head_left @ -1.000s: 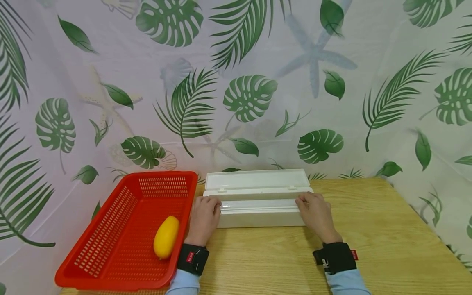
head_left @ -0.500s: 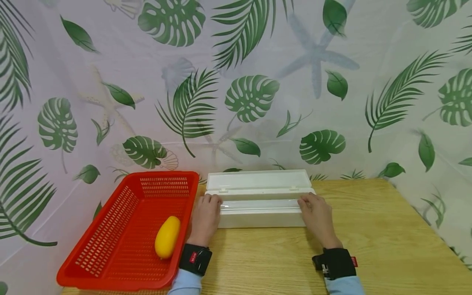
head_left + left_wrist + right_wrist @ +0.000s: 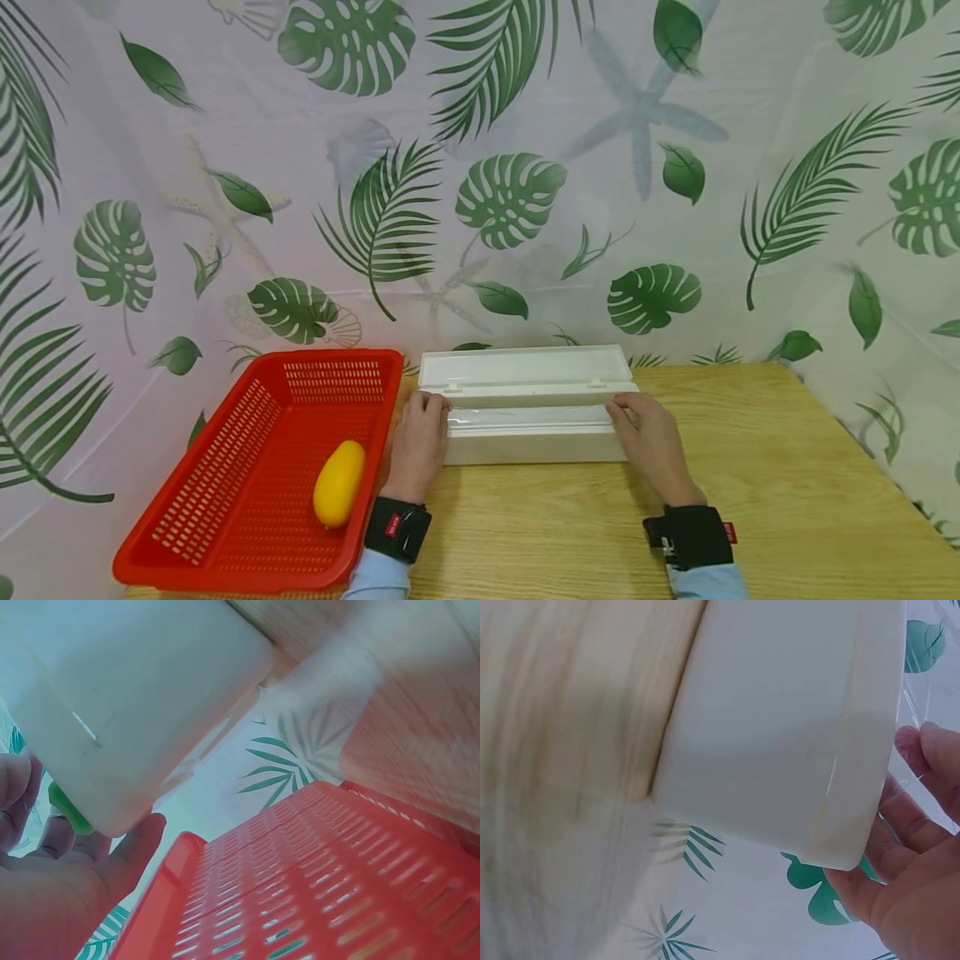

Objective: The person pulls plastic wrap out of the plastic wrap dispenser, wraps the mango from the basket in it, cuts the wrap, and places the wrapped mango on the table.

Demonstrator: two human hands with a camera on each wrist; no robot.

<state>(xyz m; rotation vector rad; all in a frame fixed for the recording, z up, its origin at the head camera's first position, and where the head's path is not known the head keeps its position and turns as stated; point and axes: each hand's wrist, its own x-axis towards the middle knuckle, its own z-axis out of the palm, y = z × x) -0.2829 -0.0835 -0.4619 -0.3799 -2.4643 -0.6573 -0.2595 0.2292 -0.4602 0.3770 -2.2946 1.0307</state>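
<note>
Evidently both hands have fingers curled in: the left hand and right hand pinch clear film at opposite ends of a white box on the worktop. Its lid stands raised behind. Crowding the left hand, a red basket holds a yellow fruit; a leaf-patterned backdrop rises beyond.

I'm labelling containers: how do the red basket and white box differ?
The red basket has slotted walls; the white box has a solid front. The red basket shows no lid; the white box has its lid open. The red basket holds a yellow fruit; the white box, clear film. Both rest on the wooden table.
</note>
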